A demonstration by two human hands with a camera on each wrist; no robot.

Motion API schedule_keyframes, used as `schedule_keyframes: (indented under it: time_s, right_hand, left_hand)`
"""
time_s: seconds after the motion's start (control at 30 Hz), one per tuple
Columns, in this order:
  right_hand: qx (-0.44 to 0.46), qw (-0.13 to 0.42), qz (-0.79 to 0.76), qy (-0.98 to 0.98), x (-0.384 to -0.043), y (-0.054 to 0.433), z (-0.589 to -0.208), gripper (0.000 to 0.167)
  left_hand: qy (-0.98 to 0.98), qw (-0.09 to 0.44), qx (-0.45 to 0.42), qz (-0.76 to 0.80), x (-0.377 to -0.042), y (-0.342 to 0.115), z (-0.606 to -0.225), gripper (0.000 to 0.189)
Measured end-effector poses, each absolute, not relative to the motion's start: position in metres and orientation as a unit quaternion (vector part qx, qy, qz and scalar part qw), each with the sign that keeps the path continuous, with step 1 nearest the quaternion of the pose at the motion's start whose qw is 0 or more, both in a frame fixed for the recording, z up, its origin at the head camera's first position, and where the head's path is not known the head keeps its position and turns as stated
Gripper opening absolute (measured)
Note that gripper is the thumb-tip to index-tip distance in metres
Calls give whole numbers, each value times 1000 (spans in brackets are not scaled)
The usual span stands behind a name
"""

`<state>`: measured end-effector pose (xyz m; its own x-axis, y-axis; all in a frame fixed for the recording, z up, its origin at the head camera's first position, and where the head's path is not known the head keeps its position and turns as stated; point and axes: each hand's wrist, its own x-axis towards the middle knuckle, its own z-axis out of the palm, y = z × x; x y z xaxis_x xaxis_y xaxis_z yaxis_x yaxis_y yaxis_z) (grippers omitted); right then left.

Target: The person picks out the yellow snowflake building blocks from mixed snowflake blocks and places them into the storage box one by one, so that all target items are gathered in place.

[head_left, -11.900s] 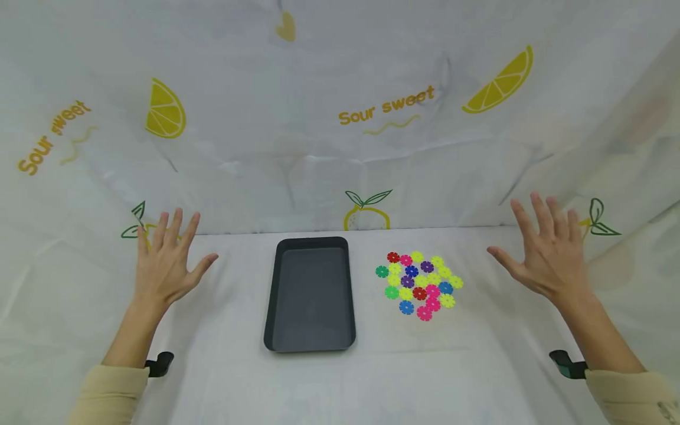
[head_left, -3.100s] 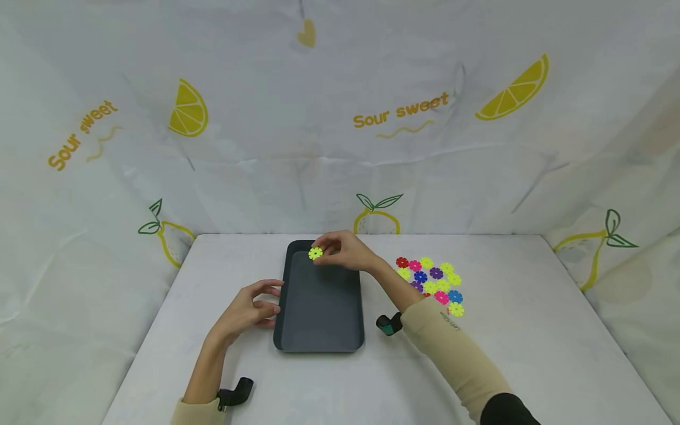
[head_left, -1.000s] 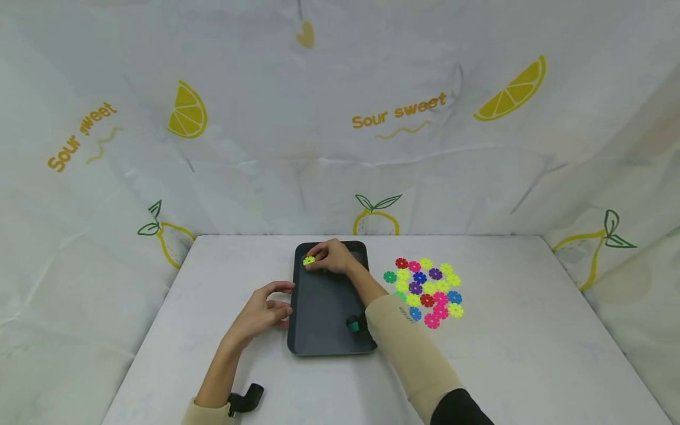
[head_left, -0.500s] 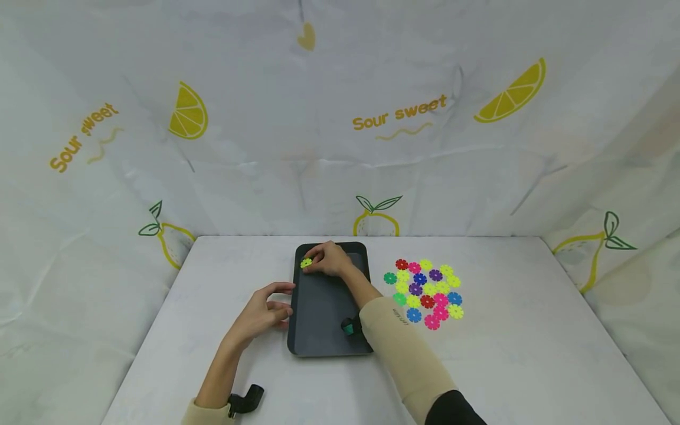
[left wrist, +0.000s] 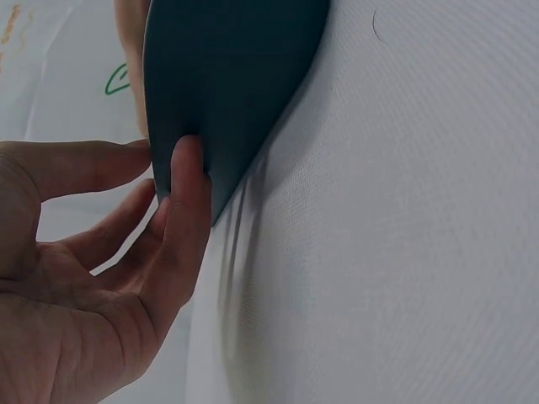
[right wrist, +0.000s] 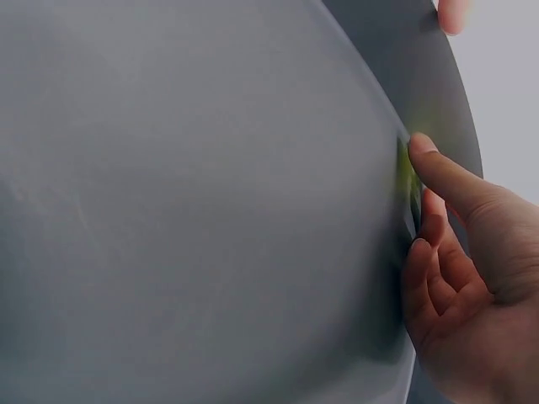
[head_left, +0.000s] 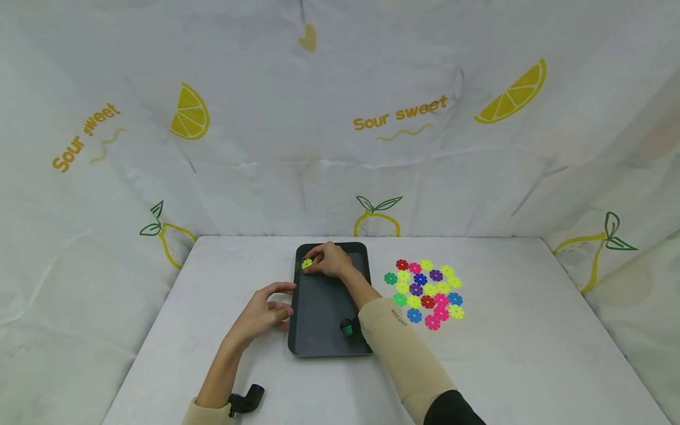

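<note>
My right hand (head_left: 330,260) pinches a yellow snowflake disc (head_left: 307,264) near the far left corner of a dark grey tray (head_left: 324,307). In the right wrist view the disc (right wrist: 408,168) is a shaded yellow-green sliver by the right thumb tip, against the tray's inner wall. My left hand (head_left: 260,314) holds the tray's left rim; in the left wrist view its fingertips (left wrist: 190,156) lie against the outer wall. Right of the tray, several loose snowflake discs (head_left: 427,302) in red, pink, yellow, blue, purple and green lie in a cluster.
The tray stands on a white table (head_left: 504,342). Behind it hangs a white cloth (head_left: 255,195) printed with lemons. The right forearm crosses the tray's right side, and a black wrist mount (head_left: 347,326) hangs over the tray floor. Another mount (head_left: 247,399) sits on the left wrist.
Earlier both hands were apart and spread. Since then the right hand has brought a yellow disc over the tray and lowered it into the far left corner. The tray has shifted slightly right.
</note>
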<state>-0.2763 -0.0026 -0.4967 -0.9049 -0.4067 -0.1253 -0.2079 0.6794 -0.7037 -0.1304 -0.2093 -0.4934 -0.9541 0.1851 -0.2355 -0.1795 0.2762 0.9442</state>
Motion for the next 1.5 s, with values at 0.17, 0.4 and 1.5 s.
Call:
schedule_keyframes:
  time_s: [0.17,0.4,1.5]
  right_hand:
    - [-177,137,-364,904,-276,-2,-497,36]
    - [-184,141,-377,897,-278,-1,-497,35]
    - [-275,187,-443,833,-292,35,-450,43]
  left_hand:
    - [783,153,2,602,-130,-209,-494,60]
    - [783,154,4,602,-130,-209,-494,61]
    - [786,146,-1,600,-130,-208,-493,60]
